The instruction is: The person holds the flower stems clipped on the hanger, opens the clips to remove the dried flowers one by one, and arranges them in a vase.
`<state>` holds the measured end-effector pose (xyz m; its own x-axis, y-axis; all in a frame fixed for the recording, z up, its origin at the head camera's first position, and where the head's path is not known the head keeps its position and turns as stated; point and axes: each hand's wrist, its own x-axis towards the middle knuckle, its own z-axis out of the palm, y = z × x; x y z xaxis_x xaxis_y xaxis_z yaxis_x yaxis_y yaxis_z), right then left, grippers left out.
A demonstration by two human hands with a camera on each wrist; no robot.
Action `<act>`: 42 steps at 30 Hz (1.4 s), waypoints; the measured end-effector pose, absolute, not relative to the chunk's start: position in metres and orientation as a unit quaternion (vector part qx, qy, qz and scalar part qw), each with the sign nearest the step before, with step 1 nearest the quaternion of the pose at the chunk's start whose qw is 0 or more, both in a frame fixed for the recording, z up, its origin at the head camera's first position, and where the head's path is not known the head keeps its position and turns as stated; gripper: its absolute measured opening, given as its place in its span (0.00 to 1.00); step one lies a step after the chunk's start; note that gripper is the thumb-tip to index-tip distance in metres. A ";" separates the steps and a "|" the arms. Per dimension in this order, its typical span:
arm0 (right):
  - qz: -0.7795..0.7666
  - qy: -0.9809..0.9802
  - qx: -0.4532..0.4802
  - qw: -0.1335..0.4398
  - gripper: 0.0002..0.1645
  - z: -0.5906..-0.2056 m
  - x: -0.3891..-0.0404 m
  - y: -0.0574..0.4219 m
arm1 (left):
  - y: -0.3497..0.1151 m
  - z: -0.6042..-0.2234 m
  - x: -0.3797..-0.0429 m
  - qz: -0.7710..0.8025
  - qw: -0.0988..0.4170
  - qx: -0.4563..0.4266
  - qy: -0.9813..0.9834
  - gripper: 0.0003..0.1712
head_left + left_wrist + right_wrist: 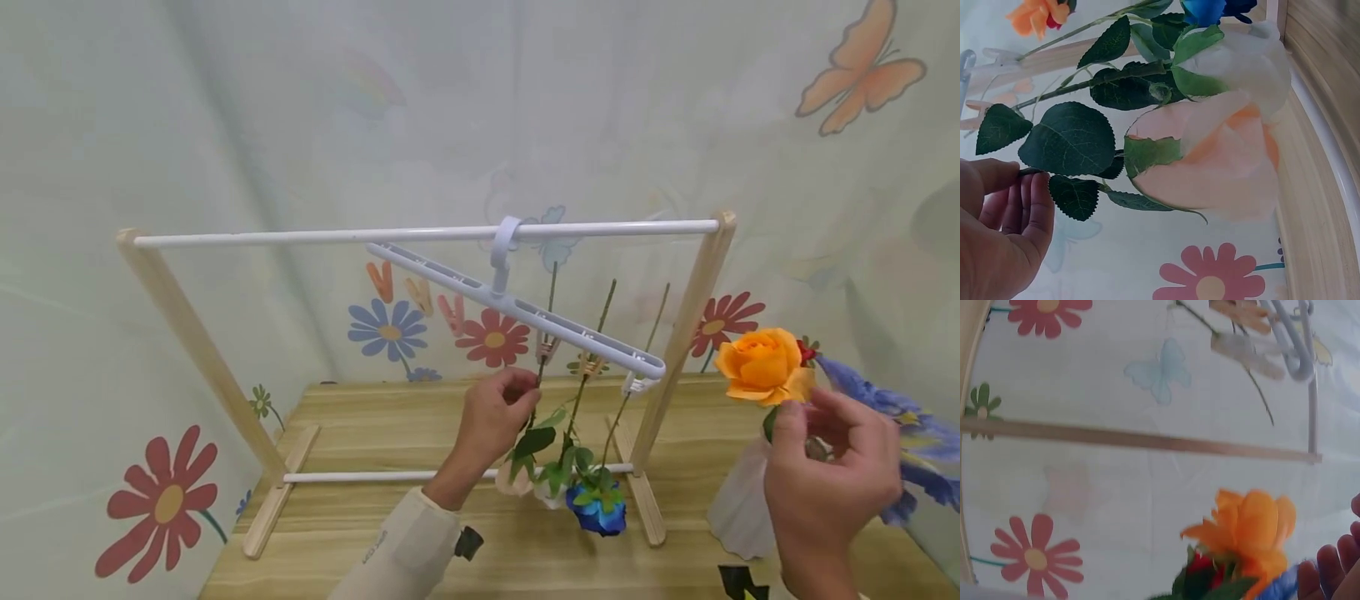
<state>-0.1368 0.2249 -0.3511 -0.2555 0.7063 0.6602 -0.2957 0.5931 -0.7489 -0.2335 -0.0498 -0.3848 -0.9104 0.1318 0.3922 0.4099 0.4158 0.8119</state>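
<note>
My left hand [495,417] pinches the stem of a pale peach rose [1210,162] between thumb and fingers. That rose hangs head down, its stem reaching up to a clip [547,346] under a light-blue hanger [480,290]. Beside it, a white rose [1247,65] and a blue rose [597,508] also hang head down from clips. At the right, my right hand [832,467] is close to an orange rose [761,367], its thumb and fingers loosely bent and apart. The orange rose stands above a white ribbed vase [742,500], partly behind my right hand.
The hanger hooks over the white top rail [322,237] of a wooden-ended rack. Orange, yellow and pink clips [452,315] hang from its left half. Blue-violet flowers [915,433] and a red bloom are behind my right hand. A patterned curtain backs the wooden table [360,533].
</note>
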 end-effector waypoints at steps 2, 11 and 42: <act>0.431 -0.674 -0.136 0.584 0.16 -0.352 -0.138 0.216 | -0.049 -0.384 -0.233 -0.515 0.132 -0.163 -0.831 0.07; 0.466 -0.707 -0.020 0.531 0.14 -0.362 -0.147 0.178 | -0.049 -0.381 -0.230 -0.512 0.132 -0.154 -0.835 0.07; 0.520 -0.771 0.026 0.367 0.28 -0.352 -0.201 0.073 | -0.037 -0.379 -0.230 -0.516 0.145 -0.149 -0.831 0.09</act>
<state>-0.2010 0.0725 -0.3522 -0.7288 0.3421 0.5931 -0.4219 0.4579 -0.7825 -0.2296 -0.0369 -0.3787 -0.9134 0.0989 0.3948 0.3977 0.4234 0.8140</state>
